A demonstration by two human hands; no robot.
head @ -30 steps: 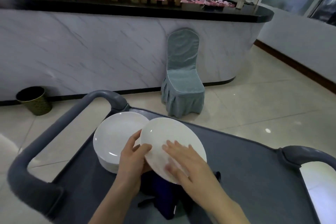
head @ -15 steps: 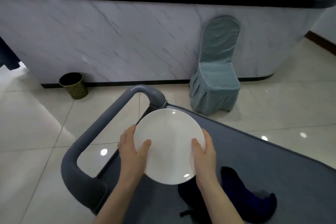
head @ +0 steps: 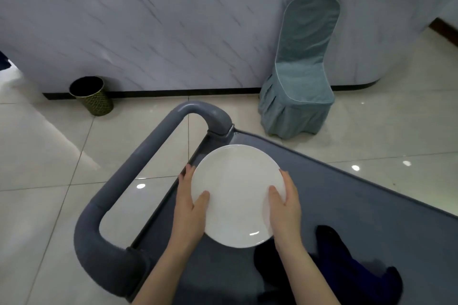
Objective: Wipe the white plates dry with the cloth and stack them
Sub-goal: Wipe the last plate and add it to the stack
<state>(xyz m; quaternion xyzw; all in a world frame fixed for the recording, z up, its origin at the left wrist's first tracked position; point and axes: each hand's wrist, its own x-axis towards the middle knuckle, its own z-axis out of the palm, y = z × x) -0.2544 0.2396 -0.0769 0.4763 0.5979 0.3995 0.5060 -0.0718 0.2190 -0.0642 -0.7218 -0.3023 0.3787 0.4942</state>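
Marble-faced counter (head: 173,20) fills the far side of the room, with a covered chair (head: 297,77) and a small bin (head: 91,95) on the pale tiled floor in front of it. Nearer stands a grey cart (head: 347,205), its tubular handle (head: 119,181) looping off to the left.

One white plate (head: 235,193) is held face up over the far left corner of the cart top, level or nearly so. Whether it already rests on other plates cannot be told, since it hides whatever lies beneath it. The dark cloth (head: 347,270) lies bunched on the cart at the near right, apart from both hands, so the step in hand looks like stacking, not wiping.

To do it well, the plate should go down flat and centred, rim over rim, with the fingers drawn out sideways only once its weight is borne (a tilted landing would chip an edge or let it slide).

The left hand (head: 190,208) clasps the plate's left rim, thumb lying on the upper face and fingers curled round the edge. The right hand (head: 285,205) clasps the right rim the same way, thumb on top.
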